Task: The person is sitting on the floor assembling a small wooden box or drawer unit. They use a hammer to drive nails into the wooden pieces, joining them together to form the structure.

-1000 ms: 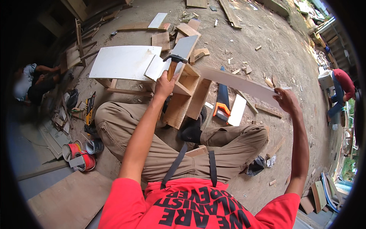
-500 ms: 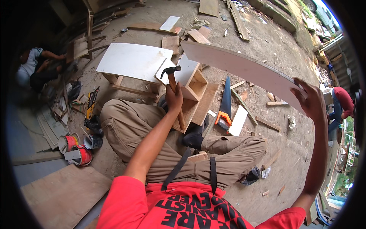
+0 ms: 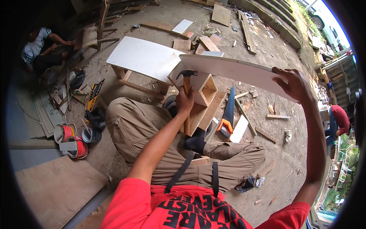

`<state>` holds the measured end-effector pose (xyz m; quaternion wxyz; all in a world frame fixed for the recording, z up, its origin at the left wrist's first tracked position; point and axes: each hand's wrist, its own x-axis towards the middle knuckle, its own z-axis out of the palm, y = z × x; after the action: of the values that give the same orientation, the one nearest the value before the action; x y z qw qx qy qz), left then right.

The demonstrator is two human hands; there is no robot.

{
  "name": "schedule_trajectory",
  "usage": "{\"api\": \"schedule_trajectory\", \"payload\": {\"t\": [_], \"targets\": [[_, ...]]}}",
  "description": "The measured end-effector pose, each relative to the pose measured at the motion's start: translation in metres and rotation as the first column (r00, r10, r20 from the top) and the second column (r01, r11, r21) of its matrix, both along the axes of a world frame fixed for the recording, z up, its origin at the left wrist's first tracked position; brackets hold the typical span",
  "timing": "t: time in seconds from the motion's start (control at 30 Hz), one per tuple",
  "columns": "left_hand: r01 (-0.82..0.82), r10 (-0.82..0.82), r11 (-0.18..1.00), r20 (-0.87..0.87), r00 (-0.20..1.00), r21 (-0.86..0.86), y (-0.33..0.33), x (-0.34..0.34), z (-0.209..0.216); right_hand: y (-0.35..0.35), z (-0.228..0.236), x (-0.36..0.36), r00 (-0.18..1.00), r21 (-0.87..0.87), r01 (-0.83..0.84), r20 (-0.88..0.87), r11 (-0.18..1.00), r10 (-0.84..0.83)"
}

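My left hand (image 3: pixel 185 100) is wrapped round the wooden handle of a claw hammer (image 3: pixel 187 79), its black head pointing up. Just behind the hammer stands a small open wooden box frame (image 3: pixel 208 91) with white faces, in front of my folded legs. My right hand (image 3: pixel 294 84) grips the right end of a long white board (image 3: pixel 232 71), thumb beneath and fingers over its upper edge. The board stands on edge, its far left end at the box; whether it touches is hard to tell. A white-topped wooden piece (image 3: pixel 143 57) lies left of the box.
A handsaw (image 3: pixel 228 110) with an orange handle lies right of the box among wood offcuts. Paint cans (image 3: pixel 78 147) and a yellow-and-black saw (image 3: pixel 92 97) are at left. One person (image 3: pixel 44 47) sits at far left; another (image 3: pixel 338 120) bends at far right.
My right hand has moved left, bringing the white board with it and over the box. The hammer stays in my left hand, and the whole view has shifted slightly.
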<state>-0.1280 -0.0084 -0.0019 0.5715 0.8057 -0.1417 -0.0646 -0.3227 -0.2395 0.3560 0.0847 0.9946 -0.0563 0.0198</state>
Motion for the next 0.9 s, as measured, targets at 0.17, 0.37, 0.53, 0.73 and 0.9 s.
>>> {"api": "schedule_trajectory", "payload": {"t": [0.17,0.37,0.53,0.73,0.9], "targets": [[-0.002,0.002,1.000,0.017,1.000,-0.018,0.001,0.002,-0.001,-0.001,0.016,0.003,0.997,0.096,0.075,-0.021,0.993,-0.073],[0.019,-0.023,0.999,-0.099,0.995,-0.033,-0.001,0.010,-0.010,-0.007,0.001,0.003,1.000,0.035,0.011,0.014,0.999,-0.012],[0.062,-0.066,0.998,-0.160,0.985,-0.032,-0.003,0.013,-0.010,-0.031,-0.019,-0.026,0.963,0.096,0.258,0.054,0.961,-0.263],[0.098,-0.100,0.994,-0.049,0.994,-0.042,0.002,0.025,-0.020,-0.096,-0.145,-0.097,0.724,0.424,0.543,0.201,0.725,-0.660],[0.174,-0.192,0.978,-0.165,0.967,-0.115,0.009,0.024,0.008,-0.093,-0.317,-0.127,0.441,0.522,0.712,0.187,0.470,-0.878]]}}
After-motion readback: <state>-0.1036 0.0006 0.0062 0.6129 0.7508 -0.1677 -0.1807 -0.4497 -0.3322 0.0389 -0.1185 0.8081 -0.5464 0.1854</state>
